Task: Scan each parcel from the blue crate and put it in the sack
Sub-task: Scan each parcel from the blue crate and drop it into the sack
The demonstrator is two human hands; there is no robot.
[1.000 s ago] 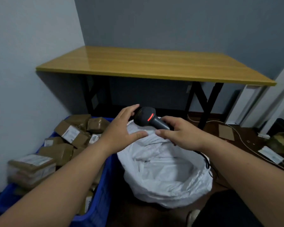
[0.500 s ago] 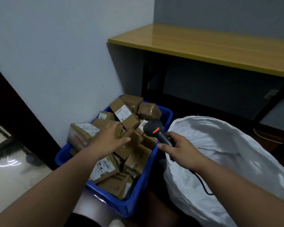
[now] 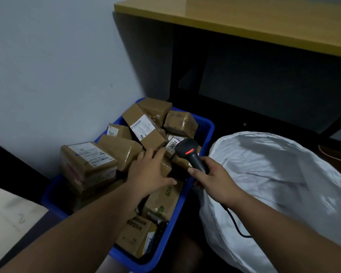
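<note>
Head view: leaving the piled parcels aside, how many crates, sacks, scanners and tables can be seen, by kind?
crate: 1
sack: 1
scanner: 1
table: 1
Total: 4

The left hand [image 3: 149,174] reaches forward on an outstretched bare arm, palm down, fingers spread and laid over a parcel [image 3: 164,166]. The right hand [image 3: 215,181], just beside it, has its fingers curled round the handle of a scanner [image 3: 189,154].
</note>
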